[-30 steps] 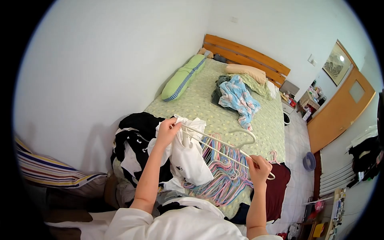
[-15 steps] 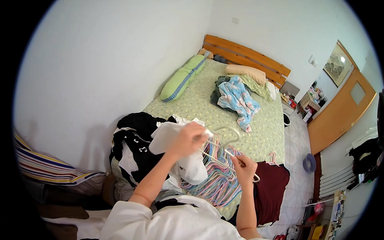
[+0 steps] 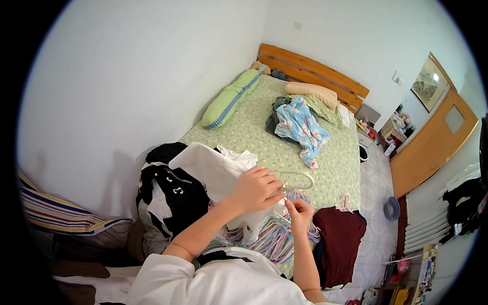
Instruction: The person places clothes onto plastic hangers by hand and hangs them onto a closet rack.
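Note:
A white garment (image 3: pixel 206 170) is bunched in my left hand (image 3: pixel 256 189), its cloth spreading out to the left and hanging below. My right hand (image 3: pixel 300 216) is close beside it, thumb and fingers pinched on a pale clothes hanger (image 3: pixel 300 175). The hanger's hook sticks out beyond both hands, and part of its body is covered by the fingers and cloth. Beneath my hands lies a heap of pink, blue and white hangers (image 3: pixel 277 241) on the bed.
Black clothes (image 3: pixel 175 203) are piled at left, and a maroon garment (image 3: pixel 340 244) lies at right. Farther up the bed (image 3: pixel 239 134) are a green bolster (image 3: pixel 231 99) and a light blue patterned cloth (image 3: pixel 302 124). A basin (image 3: pixel 392 208) stands on the tiled floor.
The left hand has moved right and down, bringing the white garment against the hanger. The garment has swung out wider to the left, and both hands are now closer together.

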### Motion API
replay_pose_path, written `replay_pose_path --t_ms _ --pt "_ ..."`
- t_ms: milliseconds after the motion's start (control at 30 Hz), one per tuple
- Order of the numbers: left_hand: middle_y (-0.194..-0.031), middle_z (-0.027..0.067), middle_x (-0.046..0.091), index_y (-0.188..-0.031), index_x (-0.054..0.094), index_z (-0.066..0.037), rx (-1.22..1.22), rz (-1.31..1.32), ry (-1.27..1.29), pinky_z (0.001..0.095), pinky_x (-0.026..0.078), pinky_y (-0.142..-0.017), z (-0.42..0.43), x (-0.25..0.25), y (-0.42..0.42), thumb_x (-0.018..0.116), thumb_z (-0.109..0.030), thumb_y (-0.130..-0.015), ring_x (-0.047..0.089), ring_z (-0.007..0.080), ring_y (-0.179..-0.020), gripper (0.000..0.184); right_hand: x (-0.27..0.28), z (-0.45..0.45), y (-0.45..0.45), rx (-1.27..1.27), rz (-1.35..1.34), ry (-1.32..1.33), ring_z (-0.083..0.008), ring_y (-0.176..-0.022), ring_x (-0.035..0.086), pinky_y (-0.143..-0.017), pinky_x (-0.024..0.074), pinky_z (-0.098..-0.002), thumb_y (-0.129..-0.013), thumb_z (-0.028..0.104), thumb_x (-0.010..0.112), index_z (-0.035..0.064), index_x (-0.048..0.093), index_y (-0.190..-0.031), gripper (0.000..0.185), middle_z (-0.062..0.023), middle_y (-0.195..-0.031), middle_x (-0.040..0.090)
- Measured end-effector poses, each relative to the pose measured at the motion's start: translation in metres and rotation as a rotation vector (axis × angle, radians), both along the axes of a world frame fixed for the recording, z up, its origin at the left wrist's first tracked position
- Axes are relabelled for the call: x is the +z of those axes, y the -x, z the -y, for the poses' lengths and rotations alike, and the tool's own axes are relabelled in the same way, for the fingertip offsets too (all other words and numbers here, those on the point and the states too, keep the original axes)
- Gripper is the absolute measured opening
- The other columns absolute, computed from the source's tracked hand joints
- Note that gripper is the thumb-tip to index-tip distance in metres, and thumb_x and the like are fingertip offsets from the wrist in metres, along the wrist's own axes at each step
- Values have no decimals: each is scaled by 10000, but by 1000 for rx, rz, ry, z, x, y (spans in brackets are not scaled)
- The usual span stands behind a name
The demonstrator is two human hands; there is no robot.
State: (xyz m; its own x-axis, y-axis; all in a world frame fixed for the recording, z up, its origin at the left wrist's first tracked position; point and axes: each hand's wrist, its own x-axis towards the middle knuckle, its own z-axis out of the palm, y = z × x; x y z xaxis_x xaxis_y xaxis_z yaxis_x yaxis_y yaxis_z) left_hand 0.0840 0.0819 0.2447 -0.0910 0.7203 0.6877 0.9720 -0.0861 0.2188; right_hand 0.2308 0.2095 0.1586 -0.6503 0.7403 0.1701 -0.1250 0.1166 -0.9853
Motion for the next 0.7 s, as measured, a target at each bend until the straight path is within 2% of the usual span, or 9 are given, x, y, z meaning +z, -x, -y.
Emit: replay_pose_path --t_ms 133,233,333,367,467,500,600,700 --pt "-642 81 627 -846 658 -70 172 92 170 371 477 -559 -1 -10 2 640 -405 -800 628 264 -603 339 1 3 15 27 -18 35 -29 -533 464 -472 329 -200 -758 94 755 -30 658 -719 163 4 -593 587" --pt "-550 77 605 -860 659 -80 316 183 191 382 475 -492 -7 -19 6 601 -435 -819 617 274 -513 362 5 0 22 27 86 -305 -123 -620 549 -545 399 -258 -723 55 747 -13 647 -801 144 -56 -717 633" --pt "-532 85 599 -807 640 -78 457 319 185 395 470 -489 -8 -24 9 576 -378 -844 608 287 -502 309 22 11 35 -209 -78 -892 -256 -771 582 -654 434 -337 -698 -8 701 10 605 -927 249 -109 -873 624" --pt "-530 88 597 -784 628 -74 500 348 149 400 470 -490 -9 -27 12 570 -357 -850 605 293 -501 296 14 11 35 -174 -132 -958 -336 -874 559 -736 436 -392 -695 -59 648 23 558 -996 325 -135 -954 597" --pt "-518 94 584 -733 593 -67 543 500 35 412 459 -488 -9 -28 20 570 -314 -857 592 311 -494 278 8 22 38 -81 -192 -997 -324 -891 571 -758 450 -393 -702 -67 637 16 558 -1011 330 -137 -973 600" --pt "-514 94 579 -719 581 -65 545 563 -5 416 453 -486 -9 -28 23 574 -304 -858 588 316 -491 277 8 26 41 -22 -164 -954 -337 -897 574 -785 458 -397 -726 -60 629 10 551 -1065 355 -152 -981 600" --pt "-496 89 529 -769 625 -53 539 595 -58 365 366 -442 -10 -33 29 580 -256 -869 530 257 -438 230 -3 39 51 66 -75 -767 -330 -928 580 -823 459 -407 -755 -49 629 -6 553 -1101 357 -158 -994 607" --pt "-487 81 508 -759 617 -43 535 580 -79 357 335 -430 -10 -35 31 583 -252 -875 496 235 -417 241 -24 45 53 200 -25 -679 -323 -926 601 -808 479 -372 -771 -9 653 -9 554 -1123 366 -166 -1002 617"
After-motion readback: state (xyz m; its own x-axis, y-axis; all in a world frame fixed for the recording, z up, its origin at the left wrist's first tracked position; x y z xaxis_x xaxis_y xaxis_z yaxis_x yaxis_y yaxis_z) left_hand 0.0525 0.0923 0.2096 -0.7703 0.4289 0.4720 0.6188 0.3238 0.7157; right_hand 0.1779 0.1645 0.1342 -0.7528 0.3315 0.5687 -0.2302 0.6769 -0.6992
